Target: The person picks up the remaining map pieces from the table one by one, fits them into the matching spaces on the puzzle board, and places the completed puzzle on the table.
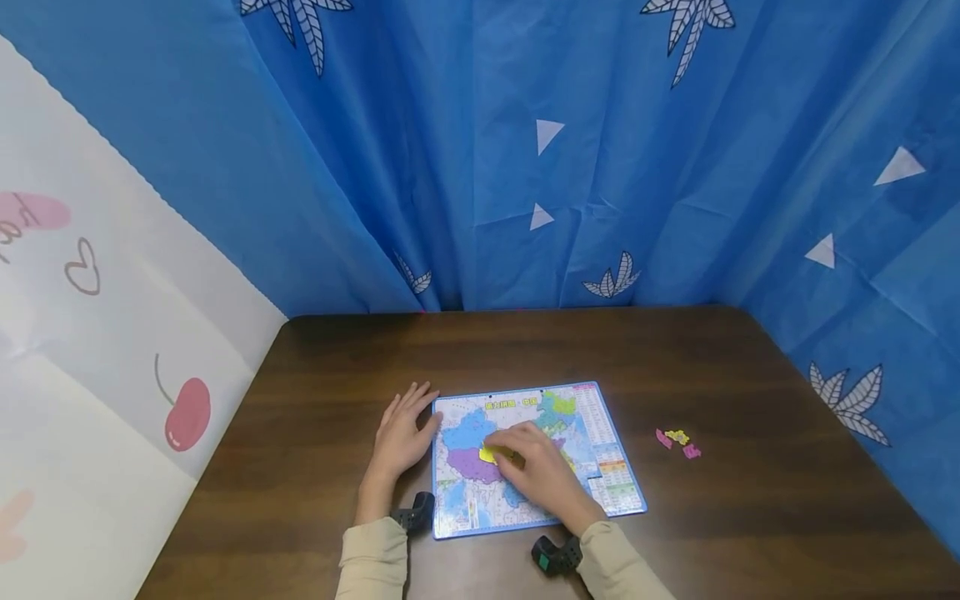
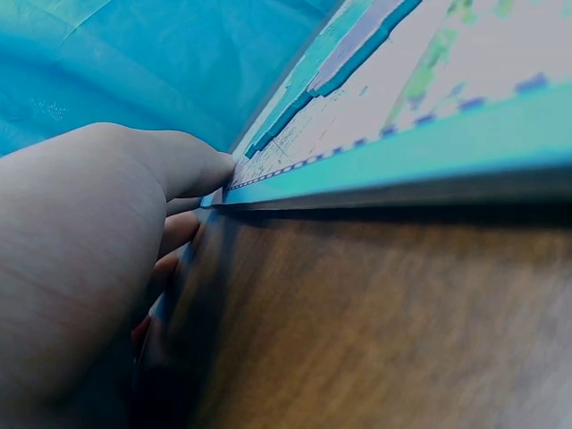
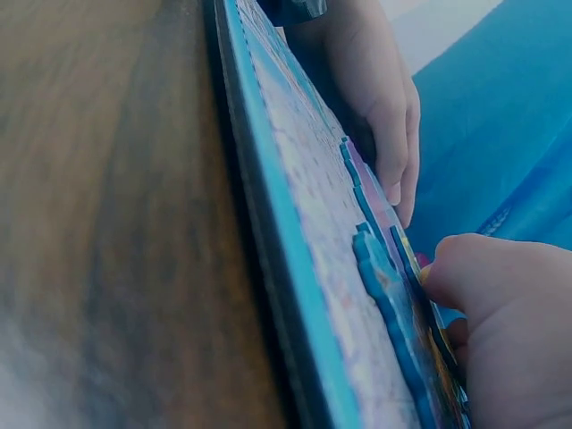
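Note:
A map puzzle board (image 1: pixel 502 518) of China lies flat on the table, with colored pieces on it. My right hand (image 1: pixel 543 471) is over the middle of the board, its thumb and fingers pinching a yellow puzzle piece (image 1: pixel 487 455) beside the purple piece (image 1: pixel 472 465) and below the blue piece (image 1: pixel 467 433). The fingers hide part of the yellow piece; in the right wrist view the thumb (image 3: pixel 469 268) is at its edge. At the board's left edge my left hand (image 1: pixel 401 437) rests with fingers spread, its thumb (image 2: pixel 201 165) touching the rim.
Right of the board, two pink pieces (image 1: pixel 692 451) and a yellow piece (image 1: pixel 677 436) lie loose on the brown table (image 1: pixel 750 517). A blue curtain (image 1: pixel 510 267) hangs behind the table, and a white printed sheet (image 1: pixel 135 292) borders its left side.

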Tool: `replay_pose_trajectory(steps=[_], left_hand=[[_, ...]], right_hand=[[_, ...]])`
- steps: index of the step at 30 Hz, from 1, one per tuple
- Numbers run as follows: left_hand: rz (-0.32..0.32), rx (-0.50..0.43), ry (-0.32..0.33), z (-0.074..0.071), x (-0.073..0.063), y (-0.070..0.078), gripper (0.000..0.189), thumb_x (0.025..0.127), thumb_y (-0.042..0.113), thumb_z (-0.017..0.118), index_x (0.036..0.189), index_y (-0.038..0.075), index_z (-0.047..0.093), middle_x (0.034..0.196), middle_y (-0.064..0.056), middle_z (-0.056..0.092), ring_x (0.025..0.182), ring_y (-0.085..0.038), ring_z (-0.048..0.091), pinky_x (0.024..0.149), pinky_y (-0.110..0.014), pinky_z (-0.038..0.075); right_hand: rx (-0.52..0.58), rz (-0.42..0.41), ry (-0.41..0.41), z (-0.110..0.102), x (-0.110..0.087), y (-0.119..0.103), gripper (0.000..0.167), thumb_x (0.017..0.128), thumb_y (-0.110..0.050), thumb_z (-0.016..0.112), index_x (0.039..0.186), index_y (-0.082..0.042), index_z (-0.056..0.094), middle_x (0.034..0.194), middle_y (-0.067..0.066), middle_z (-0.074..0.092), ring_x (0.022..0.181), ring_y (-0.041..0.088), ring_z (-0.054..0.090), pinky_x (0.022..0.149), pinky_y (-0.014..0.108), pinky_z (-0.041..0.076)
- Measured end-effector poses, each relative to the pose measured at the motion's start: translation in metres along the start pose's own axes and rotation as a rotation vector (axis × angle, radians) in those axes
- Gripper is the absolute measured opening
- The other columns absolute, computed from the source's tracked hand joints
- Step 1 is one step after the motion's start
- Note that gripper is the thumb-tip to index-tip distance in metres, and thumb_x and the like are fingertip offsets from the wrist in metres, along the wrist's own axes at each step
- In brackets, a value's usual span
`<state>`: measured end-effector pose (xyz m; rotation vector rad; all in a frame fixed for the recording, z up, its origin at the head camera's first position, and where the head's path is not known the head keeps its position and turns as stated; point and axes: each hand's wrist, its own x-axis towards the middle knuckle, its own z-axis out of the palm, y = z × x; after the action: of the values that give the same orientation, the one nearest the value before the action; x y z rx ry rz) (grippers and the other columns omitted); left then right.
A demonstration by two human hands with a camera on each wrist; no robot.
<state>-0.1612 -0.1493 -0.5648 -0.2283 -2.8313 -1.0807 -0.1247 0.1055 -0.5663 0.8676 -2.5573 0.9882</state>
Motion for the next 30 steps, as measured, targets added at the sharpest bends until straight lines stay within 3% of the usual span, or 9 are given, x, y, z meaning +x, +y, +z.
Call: replay_pose_trajectory(steps=[6, 18, 30], left_hand=[[-0.004, -0.010, 0.001, -0.0014, 0.0005, 0.0011, 0.047, 0.101, 0.025, 0.063, 0.145, 0.008, 0.059, 0.161, -0.014, 0.044, 0.155, -0.034, 0.029, 0.128, -0.054, 0.013], [-0.013, -0.014, -0.013, -0.0021, 0.0009, 0.0016, 0.048, 0.102, 0.027, 0.063, 0.146, 0.009, 0.058, 0.161, -0.013, 0.044, 0.156, -0.033, 0.029, 0.128, -0.054, 0.013], [-0.016, -0.020, -0.022, -0.0035, 0.0032, 0.0019, 0.049, 0.102, 0.026, 0.063, 0.147, 0.008, 0.057, 0.163, -0.014, 0.041, 0.156, -0.033, 0.027, 0.129, -0.053, 0.011]], right_hand=[[-0.002, -0.012, -0.002, -0.0006, 0.0020, 0.0012, 0.022, 0.092, -0.012, 0.077, 0.113, -0.020, 0.078, 0.111, -0.011, 0.076, 0.106, 0.009, 0.063, 0.091, 0.032, 0.059], [-0.001, -0.041, 0.029, 0.0000, 0.0030, 0.0012, 0.019, 0.091, -0.009, 0.078, 0.108, -0.017, 0.081, 0.105, -0.009, 0.078, 0.096, 0.009, 0.062, 0.076, 0.023, 0.057], [-0.018, -0.005, -0.022, -0.0040, 0.0062, -0.0026, 0.019, 0.095, -0.013, 0.075, 0.111, -0.020, 0.080, 0.108, -0.011, 0.077, 0.099, 0.008, 0.062, 0.081, 0.026, 0.058]])
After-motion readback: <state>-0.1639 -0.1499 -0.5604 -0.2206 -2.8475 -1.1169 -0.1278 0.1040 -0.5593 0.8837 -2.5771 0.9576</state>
